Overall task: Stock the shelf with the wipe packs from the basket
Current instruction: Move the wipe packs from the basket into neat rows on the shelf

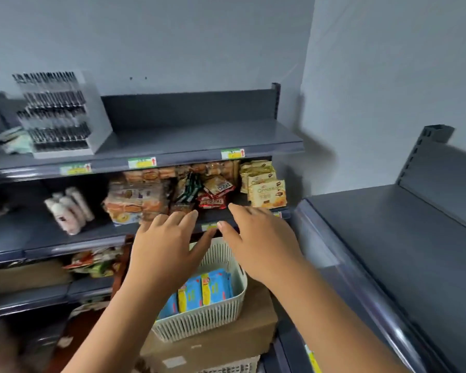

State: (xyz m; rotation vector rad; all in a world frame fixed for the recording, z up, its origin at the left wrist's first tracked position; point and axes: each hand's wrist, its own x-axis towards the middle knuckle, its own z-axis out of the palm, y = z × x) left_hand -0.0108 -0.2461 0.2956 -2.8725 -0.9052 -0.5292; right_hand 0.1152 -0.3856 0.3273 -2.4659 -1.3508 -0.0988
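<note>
Slatted plastic basket, glossy wipe packs

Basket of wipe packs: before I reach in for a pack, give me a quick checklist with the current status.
1. Left hand free: ok, open and holding nothing.
2. Right hand free: ok, open and holding nothing.
3. Wipe packs in the basket: ok, several blue-and-yellow packs stand inside.
4. Basket steady: ok, upright on a cardboard box.
5. Shelf room: ok, the top shelf is bare to the right of the pen display.
6. Correct slot for the packs: cannot tell, the price tags are blurred.
</note>
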